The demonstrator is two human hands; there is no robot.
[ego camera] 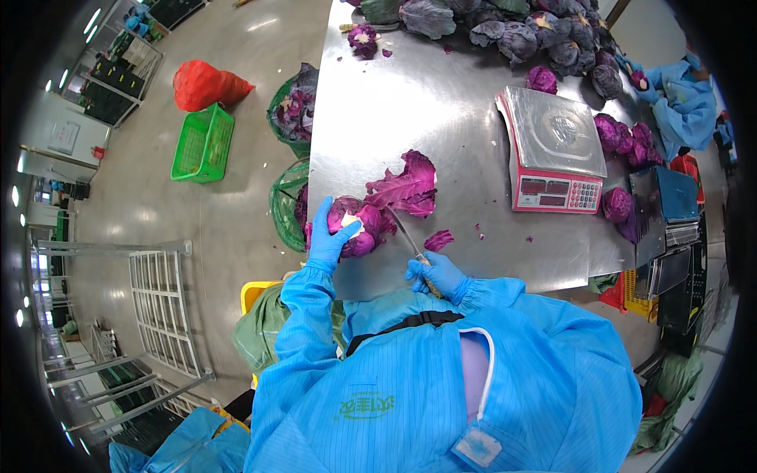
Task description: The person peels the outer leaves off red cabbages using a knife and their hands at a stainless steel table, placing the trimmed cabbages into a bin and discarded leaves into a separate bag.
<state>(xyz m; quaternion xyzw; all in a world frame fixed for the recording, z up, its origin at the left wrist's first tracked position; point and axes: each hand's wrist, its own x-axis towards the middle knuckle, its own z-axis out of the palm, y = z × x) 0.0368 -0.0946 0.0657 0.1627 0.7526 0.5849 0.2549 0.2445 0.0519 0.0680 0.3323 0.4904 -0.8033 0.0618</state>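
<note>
A red cabbage [368,237] with a pale cut stem end rests at the left edge of the steel table [449,124]. My left hand [330,232], in a blue glove, grips it from the left side, thumb by the stem. In my gloved right hand [439,275] is a knife [403,230], held by its handle, its curved blade pointing up and left to the cabbage. A loose purple cabbage leaf [411,186] lies against the cabbage and partly behind the blade tip. A smaller leaf piece [439,240] sits right of the blade.
A digital scale [556,148] stands on the right. Several cabbages [526,35] are heaped at the far end. Green mesh bags [290,204] hang by the left edge. A green crate [203,145] and red sack [207,86] are on the floor. A co-worker's blue sleeve [680,106] shows far right.
</note>
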